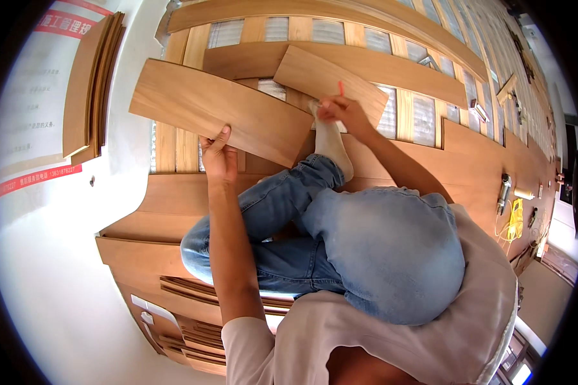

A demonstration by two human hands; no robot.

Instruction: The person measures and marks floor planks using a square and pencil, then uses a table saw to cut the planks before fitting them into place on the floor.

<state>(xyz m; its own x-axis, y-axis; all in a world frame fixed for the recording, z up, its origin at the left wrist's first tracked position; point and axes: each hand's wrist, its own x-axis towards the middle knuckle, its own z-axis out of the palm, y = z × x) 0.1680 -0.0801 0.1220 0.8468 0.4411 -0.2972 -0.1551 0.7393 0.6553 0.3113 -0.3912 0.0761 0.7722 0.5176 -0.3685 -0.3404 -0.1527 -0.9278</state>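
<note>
A short wooden floorboard is tilted up in front of me. My left hand grips its lower edge, with the thumb on the face and the fingers behind. Just beyond the board's right end, my right hand is closed around a thin red pencil; only its upper end shows clearly, and the fingers are slightly blurred. Another short floorboard lies at a slant behind that hand. My socked foot rests below the two boards.
Wooden battens with silvery sheeting between them stretch ahead, crossed by long boards. Laid flooring carries a dark power tool and a yellow bundle. Boards lean against the left wall; several more are stacked behind.
</note>
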